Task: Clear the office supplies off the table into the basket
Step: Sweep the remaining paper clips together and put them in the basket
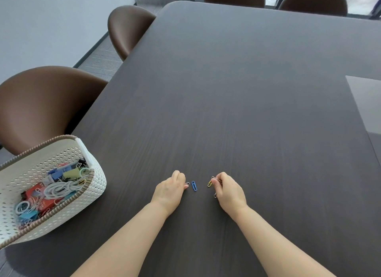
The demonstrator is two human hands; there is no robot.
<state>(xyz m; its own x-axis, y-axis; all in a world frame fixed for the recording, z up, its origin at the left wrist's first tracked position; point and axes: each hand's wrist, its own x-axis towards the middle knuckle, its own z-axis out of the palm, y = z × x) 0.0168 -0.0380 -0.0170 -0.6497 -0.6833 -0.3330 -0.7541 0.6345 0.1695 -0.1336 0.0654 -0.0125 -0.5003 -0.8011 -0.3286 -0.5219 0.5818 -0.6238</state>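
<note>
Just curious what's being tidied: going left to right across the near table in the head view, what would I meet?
basket → left hand → silver paper clip pinched at its fingertips → blue paper clip lying free → yellow paper clip → right hand pinching it
</note>
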